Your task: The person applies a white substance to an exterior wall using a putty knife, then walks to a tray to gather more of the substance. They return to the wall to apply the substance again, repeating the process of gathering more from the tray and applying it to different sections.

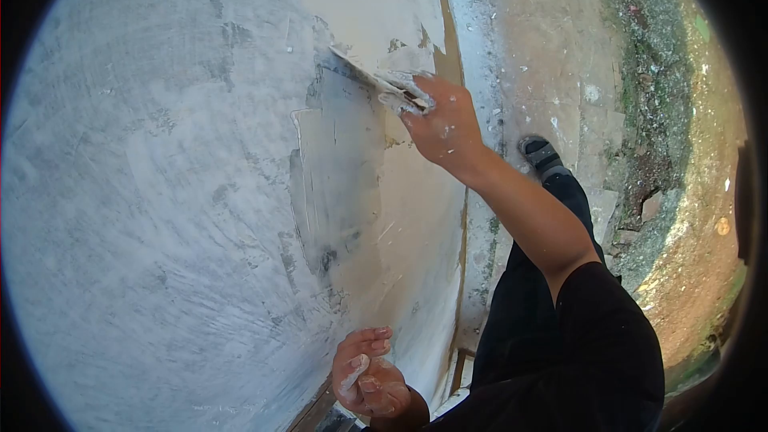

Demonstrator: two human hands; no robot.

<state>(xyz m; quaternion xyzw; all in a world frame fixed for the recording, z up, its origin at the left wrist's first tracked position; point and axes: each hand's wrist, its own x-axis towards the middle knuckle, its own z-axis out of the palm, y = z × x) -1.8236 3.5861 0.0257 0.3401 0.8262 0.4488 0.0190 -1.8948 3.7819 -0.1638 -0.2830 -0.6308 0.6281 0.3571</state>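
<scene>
My right hand [444,116], smeared with white putty, is closed around a putty knife [360,74]. The blade is seen nearly edge-on, its far end against the wall [160,192]. A wet grey patch of putty [340,168] lies on the wall just below the blade, with a raised ridge along its left side. Low in the view, my left hand [370,374] is close to the wall, its fingers loosely curled and apart. White putty coats its fingers, and no tool shows in it.
A whitish ledge [476,48] runs along the wall's base. Beyond it lies a paved walkway [552,56], where my sandalled foot [542,154] stands. Mossy rubble [652,104] borders the walkway. Wooden pieces [320,408] show beside my left hand.
</scene>
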